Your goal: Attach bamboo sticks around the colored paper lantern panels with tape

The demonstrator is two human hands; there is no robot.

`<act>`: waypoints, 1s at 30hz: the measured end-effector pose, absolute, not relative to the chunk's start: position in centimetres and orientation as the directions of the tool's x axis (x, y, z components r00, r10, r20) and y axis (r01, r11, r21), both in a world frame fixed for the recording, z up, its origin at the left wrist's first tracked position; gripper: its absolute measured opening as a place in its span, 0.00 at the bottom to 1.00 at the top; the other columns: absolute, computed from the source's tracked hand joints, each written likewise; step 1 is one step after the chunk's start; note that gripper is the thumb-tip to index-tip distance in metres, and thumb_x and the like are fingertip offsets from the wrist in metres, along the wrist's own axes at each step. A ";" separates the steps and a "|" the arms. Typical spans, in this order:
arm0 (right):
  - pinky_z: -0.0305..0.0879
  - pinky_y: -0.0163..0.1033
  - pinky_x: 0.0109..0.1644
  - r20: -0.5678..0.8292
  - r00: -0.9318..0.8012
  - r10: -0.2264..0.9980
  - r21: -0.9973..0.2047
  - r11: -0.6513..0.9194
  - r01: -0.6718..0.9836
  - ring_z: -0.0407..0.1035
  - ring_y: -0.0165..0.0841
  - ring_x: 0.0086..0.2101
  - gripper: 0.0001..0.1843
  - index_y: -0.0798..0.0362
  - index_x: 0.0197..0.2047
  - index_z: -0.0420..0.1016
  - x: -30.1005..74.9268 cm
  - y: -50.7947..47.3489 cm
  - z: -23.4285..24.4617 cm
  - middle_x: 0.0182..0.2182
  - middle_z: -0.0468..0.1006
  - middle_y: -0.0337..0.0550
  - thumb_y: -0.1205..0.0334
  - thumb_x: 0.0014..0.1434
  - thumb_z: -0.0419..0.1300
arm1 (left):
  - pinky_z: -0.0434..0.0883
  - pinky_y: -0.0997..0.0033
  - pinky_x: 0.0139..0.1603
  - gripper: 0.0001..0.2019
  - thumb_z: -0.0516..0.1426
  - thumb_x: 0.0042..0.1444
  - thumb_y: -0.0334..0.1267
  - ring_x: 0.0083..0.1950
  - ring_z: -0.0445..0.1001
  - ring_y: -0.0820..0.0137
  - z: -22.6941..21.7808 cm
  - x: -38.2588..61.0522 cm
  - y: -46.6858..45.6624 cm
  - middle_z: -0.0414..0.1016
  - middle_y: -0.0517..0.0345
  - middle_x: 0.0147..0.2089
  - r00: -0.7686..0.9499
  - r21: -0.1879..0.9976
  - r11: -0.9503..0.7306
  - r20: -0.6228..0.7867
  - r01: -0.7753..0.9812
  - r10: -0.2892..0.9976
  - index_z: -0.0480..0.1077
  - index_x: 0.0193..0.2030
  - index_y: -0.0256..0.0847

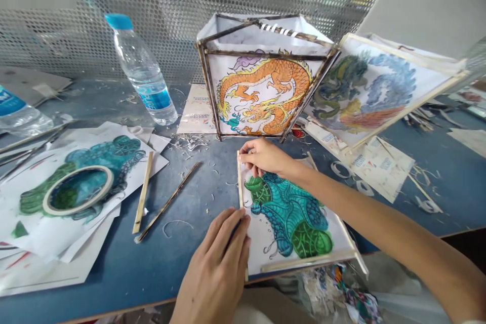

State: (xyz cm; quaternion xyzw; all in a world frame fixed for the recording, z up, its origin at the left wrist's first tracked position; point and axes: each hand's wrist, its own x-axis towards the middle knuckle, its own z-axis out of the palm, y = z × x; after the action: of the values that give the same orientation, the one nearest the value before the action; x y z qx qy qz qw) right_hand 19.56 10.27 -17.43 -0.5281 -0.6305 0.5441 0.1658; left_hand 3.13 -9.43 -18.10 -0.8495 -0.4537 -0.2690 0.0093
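Observation:
A paper sheet with a blue and green coloured drawing (290, 215) lies on the blue table (182, 258), framed by thin bamboo sticks. My left hand (222, 258) lies flat with fingers together, pressing on the lower part of the left bamboo stick (240, 187). My right hand (264, 158) pinches the sheet's top left corner against the same stick's upper end. Another stick (307, 261) runs along the sheet's near edge.
A finished paper lantern with an orange dragon (261, 91) stands just behind. A framed panel (370, 88) leans at right. A tape roll (78, 190) sits on drawings at left, beside loose sticks (143, 192) and a water bottle (142, 71). Perforated metal screen behind.

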 end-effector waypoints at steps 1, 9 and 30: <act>0.62 0.27 0.18 -0.357 -0.389 0.849 -0.864 -0.143 0.482 0.68 0.24 0.16 0.05 0.57 0.41 0.73 19.6 10.3 -17.4 0.21 0.73 0.29 0.64 0.69 0.62 | 0.78 0.60 0.64 0.16 0.52 0.70 0.28 0.65 0.74 0.57 -18.2 3.1 -9.4 0.79 0.50 0.61 0.454 0.204 -0.593 0.468 0.779 0.758 0.71 0.61 0.31; 0.62 0.29 0.16 -0.294 -0.411 0.863 -0.876 -0.071 0.478 0.69 0.25 0.15 0.04 0.54 0.36 0.72 19.6 10.0 -17.4 0.21 0.74 0.31 0.66 0.63 0.63 | 0.77 0.59 0.65 0.20 0.54 0.69 0.30 0.68 0.72 0.59 -18.5 2.7 -9.7 0.78 0.51 0.64 0.466 0.193 -0.591 0.448 0.783 0.763 0.69 0.66 0.32; 0.68 0.36 0.30 -0.118 -0.521 0.845 -0.715 0.291 0.635 0.74 0.30 0.22 0.08 0.53 0.45 0.75 20.4 8.7 -15.5 0.25 0.81 0.40 0.58 0.66 0.60 | 0.63 0.56 0.71 0.26 0.52 0.67 0.33 0.69 0.70 0.58 -18.7 2.5 -9.8 0.71 0.46 0.71 0.531 0.031 -0.592 0.405 0.805 0.744 0.62 0.70 0.25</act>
State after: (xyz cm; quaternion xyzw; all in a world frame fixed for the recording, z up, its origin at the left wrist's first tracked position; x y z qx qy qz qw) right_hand 20.37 8.69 -15.50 -0.4682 -0.7906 0.3678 0.1429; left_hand 2.52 -9.77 -18.68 -0.8713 -0.4445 -0.1918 0.0801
